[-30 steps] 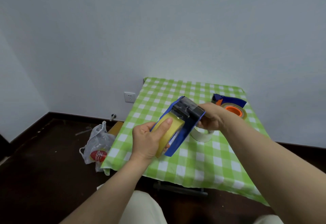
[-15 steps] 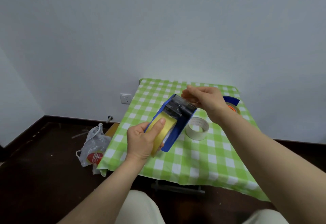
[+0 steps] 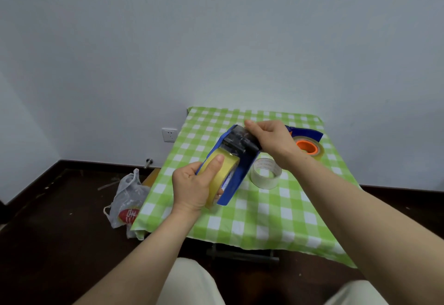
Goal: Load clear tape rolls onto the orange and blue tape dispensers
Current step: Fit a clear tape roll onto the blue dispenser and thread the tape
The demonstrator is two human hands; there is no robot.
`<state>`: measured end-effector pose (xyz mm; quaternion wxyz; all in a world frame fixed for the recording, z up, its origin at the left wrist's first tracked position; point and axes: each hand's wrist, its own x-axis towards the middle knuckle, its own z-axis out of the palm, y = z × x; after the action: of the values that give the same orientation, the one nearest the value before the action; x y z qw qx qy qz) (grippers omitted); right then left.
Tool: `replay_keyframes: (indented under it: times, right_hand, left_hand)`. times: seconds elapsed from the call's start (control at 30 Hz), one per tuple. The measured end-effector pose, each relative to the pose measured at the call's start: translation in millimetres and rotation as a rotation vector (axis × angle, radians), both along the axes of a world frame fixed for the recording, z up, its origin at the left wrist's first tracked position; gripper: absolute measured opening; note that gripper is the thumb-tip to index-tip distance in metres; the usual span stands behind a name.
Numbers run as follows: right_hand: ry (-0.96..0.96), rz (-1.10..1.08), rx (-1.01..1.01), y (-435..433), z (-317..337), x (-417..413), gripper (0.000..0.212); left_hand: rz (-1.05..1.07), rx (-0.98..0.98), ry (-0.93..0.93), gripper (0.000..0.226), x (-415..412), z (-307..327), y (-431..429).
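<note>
I hold a blue tape dispenser (image 3: pixel 236 175) tilted above the table, with a yellowish tape roll (image 3: pixel 222 167) seated in it. My left hand (image 3: pixel 194 187) grips the roll and the dispenser's near side, thumb on the roll's face. At the dispenser's black roller end, my right hand (image 3: pixel 269 140) pinches with thumb and fingers; whether tape is between them I cannot tell. A loose clear tape roll (image 3: pixel 266 173) lies flat on the cloth beneath. At the far right a second dispenser (image 3: pixel 308 147) with an orange hub and a tape roll rests on the table.
The small table has a green and white checked cloth (image 3: pixel 264 220) and stands against a pale wall. On the dark floor to the left lies a white plastic bag (image 3: pixel 127 199) beside a brown box. A wall socket (image 3: pixel 169 135) is left of the table.
My right hand rose from the dispenser's far underside to its top roller end. The dispenser and my left hand stayed nearly where they were.
</note>
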<state>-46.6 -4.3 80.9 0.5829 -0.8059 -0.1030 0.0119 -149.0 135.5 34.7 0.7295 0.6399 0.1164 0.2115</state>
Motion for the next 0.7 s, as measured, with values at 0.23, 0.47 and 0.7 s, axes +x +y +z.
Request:
replay_keyframes:
  times: [0.23,0.47,0.7]
  right_hand:
    - [0.012,0.094,0.021,-5,-1,-5,0.024]
    - [0.107,0.033,-0.028,1,4,4,0.040]
    - [0.012,0.040,-0.075,6,-1,6,0.044]
  left_hand:
    - [0.016,0.002,0.002,0.056,2,1,3]
    - [-0.006,0.038,0.021,0.053,0,-2,2]
    - [-0.019,0.048,0.029,0.044,2,-2,3]
